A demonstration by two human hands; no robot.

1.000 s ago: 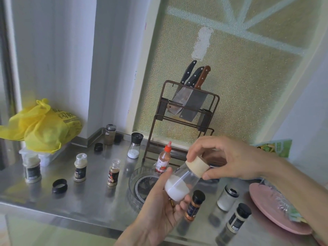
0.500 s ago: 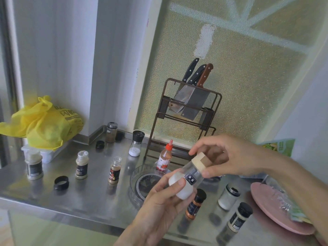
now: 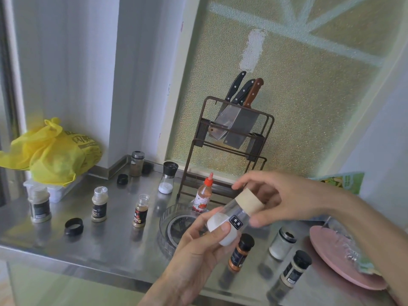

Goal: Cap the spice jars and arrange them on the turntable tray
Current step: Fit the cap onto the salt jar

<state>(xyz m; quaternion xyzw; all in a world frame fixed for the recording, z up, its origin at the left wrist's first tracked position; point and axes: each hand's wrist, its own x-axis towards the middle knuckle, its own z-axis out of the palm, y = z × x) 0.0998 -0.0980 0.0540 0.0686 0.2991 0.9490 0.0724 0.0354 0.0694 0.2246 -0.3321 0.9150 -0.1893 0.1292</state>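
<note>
My left hand (image 3: 196, 250) grips a clear jar of white powder (image 3: 229, 221), tilted, with its beige cap (image 3: 249, 200) pointing up right. My right hand (image 3: 280, 199) curls around that cap, fingers loosely on it. Below them sits the clear round turntable tray (image 3: 167, 219), holding a red-tipped sauce bottle (image 3: 203, 195) at its back edge. Two uncapped jars (image 3: 99, 204) (image 3: 140, 210) stand left of the tray, with loose black caps (image 3: 74, 226) (image 3: 122, 179) nearby. Black-capped jars (image 3: 241, 252) (image 3: 294, 269) stand to the right.
A knife rack (image 3: 229, 138) with several knives stands behind the tray. A yellow bag (image 3: 55, 155) lies on a plastic box at far left. A pink plate (image 3: 335, 261) with crumpled wrap is at right. More jars (image 3: 136, 163) (image 3: 168, 177) (image 3: 39, 204) (image 3: 282, 244) stand on the steel counter (image 3: 110, 246).
The jar has turned in my left hand so its black label now faces me, and my right hand's fingers have shifted round the cap. The view moved slightly.
</note>
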